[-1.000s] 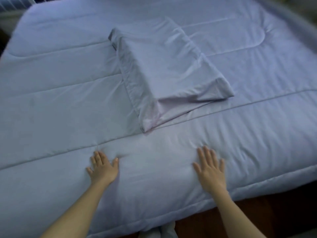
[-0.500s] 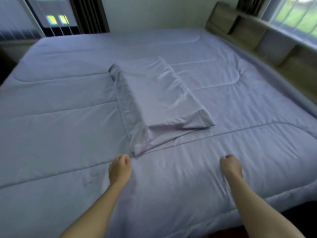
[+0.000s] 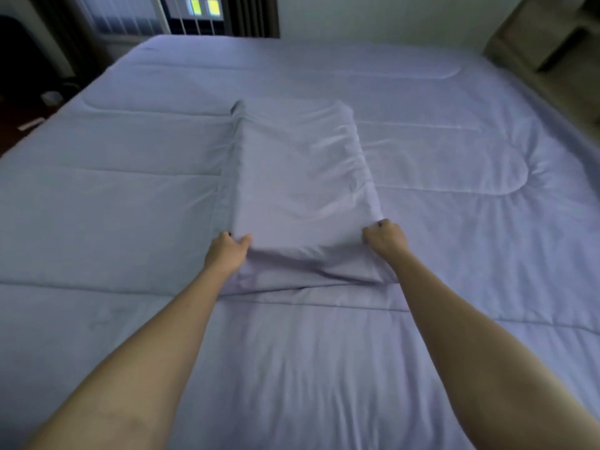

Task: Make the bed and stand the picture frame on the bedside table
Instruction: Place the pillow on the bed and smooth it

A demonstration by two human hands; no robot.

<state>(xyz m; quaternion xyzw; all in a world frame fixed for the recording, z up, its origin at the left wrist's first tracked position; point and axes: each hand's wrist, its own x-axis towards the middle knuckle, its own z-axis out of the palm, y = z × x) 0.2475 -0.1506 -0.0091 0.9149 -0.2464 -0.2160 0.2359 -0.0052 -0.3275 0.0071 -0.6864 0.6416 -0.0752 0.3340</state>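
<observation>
No legible brands, labels or writing. 0.5 s ago both hands hovered as loose fists short of the pillow; the left hand (image 3: 227,251) now grips the pillow (image 3: 302,190) at its near left corner, and the right hand (image 3: 384,238) grips its near right corner. The pillow is pale lilac, creased, and lies mid-bed on the matching quilted duvet (image 3: 454,157). A wooden headboard (image 3: 545,43) stands at far right.

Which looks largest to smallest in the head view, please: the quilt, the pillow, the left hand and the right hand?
1. The quilt fills most of the frame.
2. The pillow lies on its middle.
3. The left hand and right hand look alike in size, so I won't rank them; each grips a near corner of the pillow.
</observation>
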